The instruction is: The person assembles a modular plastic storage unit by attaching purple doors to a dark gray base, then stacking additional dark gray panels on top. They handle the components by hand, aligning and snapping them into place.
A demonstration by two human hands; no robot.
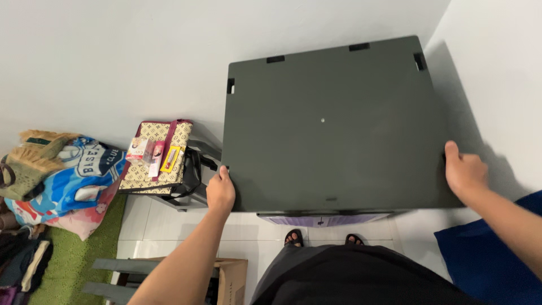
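A large dark grey plastic cabinet top [330,121] fills the middle of the view, set in a corner between two white walls. My left hand [220,189] grips its near left edge, fingers curled over the side. My right hand [464,171] grips its right edge, thumb on top. Beneath the front edge a purple drawer front [322,219] shows. My feet in black sandals [322,239] stand on the white tiles just below it.
A beige patterned bag [158,164] with small packets on it rests on a grey stool left of the cabinet. Pillows and cloth [62,175] are piled on a green rug at far left. A cardboard box [228,279] stands near my legs. Blue fabric [485,257] lies at right.
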